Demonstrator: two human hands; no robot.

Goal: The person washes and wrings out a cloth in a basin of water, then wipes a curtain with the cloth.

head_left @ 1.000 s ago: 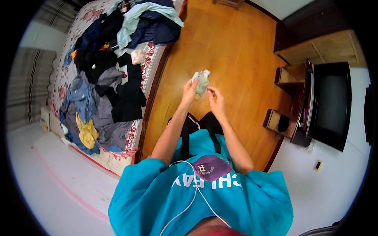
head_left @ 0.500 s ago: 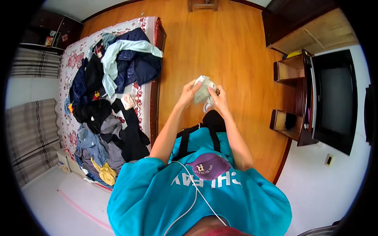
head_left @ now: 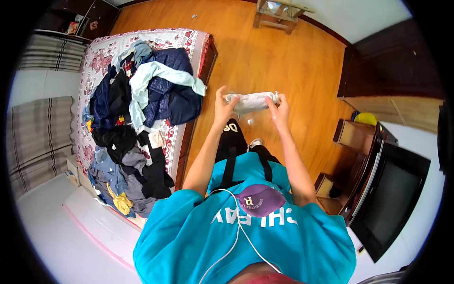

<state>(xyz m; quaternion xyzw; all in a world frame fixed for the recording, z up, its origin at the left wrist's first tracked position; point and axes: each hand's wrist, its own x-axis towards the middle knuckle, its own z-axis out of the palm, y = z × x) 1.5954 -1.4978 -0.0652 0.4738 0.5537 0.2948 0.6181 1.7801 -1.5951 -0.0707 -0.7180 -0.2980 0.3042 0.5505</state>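
Observation:
A small grey-white cloth (head_left: 253,102) is stretched sideways between my two hands, in front of me above the wooden floor. My left hand (head_left: 224,108) pinches one end, thumb on top. At the other end, my right hand (head_left: 280,112) grips the cloth in the same way. It looks folded or bunched into a long strip; whether it is a sock, a rag or another small garment I cannot make out. The undersides of the fingers are partly hidden.
To the left, a bed (head_left: 176,147) bears a heap of clothes, with a light blue garment (head_left: 138,85), a navy jacket (head_left: 182,102) and a yellow piece (head_left: 120,201). At right stand a television (head_left: 395,189) and wooden shelves (head_left: 352,137). A wooden stool (head_left: 279,18) is at the far end.
My hands have moved apart, and the cloth, bunched between them before, is now pulled out lengthwise. The view has turned, and my legs have shifted in a step.

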